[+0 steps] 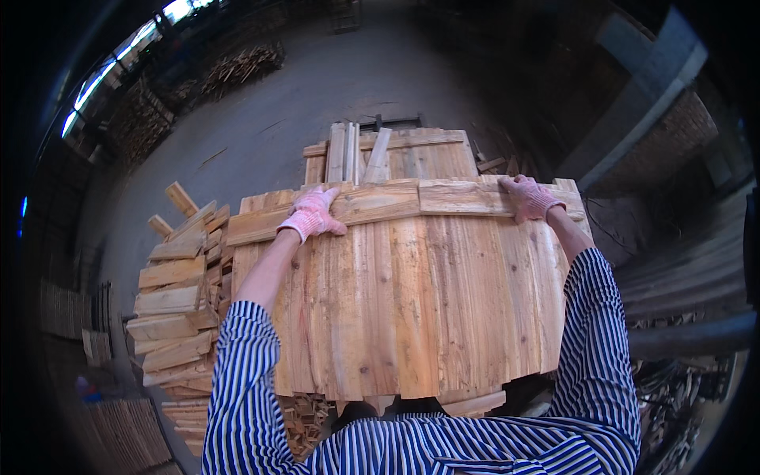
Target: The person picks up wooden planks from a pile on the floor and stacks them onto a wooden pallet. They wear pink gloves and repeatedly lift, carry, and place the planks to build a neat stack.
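Observation:
In front of me lies a wide panel of planks point(396, 309) set side by side, their near ends uneven. Across its far part run two crosswise boards point(467, 198), meeting end to end near the middle. My left hand point(313, 212), in a pinkish-white knit glove, straddles the left board, thumb on the near side and fingers over the far side. At the far right, my right hand point(529, 198), in a matching glove, grips the right board with fingers over its far edge. Any nails or fastenings are too small to make out.
Beyond the panel stands another plank surface point(427, 158) with several loose narrow boards point(336, 154) on it. A stack of short boards point(170, 285) rises at left. Scrap wood point(245, 70) is heaped on the far concrete floor point(340, 71). A pale beam point(649, 111) slants at right.

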Action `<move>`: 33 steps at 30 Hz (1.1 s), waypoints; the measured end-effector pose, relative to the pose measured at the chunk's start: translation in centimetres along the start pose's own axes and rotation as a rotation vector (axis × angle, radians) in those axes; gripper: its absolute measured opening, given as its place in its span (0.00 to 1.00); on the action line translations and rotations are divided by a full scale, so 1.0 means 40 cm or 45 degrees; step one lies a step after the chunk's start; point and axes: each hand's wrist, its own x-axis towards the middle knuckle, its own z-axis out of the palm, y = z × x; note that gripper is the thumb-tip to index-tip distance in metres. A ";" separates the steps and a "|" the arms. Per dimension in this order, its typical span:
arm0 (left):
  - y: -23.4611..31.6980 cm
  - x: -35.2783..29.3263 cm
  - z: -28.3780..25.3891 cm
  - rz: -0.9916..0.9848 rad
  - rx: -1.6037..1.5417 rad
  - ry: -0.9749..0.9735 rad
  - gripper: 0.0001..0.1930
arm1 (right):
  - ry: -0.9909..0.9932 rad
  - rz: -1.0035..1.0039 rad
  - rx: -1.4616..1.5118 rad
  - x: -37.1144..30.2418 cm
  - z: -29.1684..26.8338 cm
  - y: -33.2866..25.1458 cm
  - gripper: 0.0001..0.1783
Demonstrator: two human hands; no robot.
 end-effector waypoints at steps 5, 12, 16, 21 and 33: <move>-0.032 0.017 0.041 -0.005 -0.123 -0.031 0.55 | 0.059 0.034 -0.041 0.027 0.030 0.001 0.61; 0.053 -0.204 0.083 -0.208 -0.458 0.404 0.55 | 0.113 -0.044 0.027 0.049 0.091 0.038 0.69; -0.050 -0.502 0.201 -0.460 -0.640 0.934 0.50 | 0.141 0.016 -0.124 0.060 0.118 0.049 0.71; -0.378 -0.894 0.512 -1.421 -1.051 1.467 0.38 | 0.479 0.052 -0.166 -0.004 0.157 -0.144 0.61; -1.059 -0.897 0.870 -2.124 -2.112 1.377 0.48 | 0.508 -1.006 0.249 -0.359 0.119 -1.063 0.51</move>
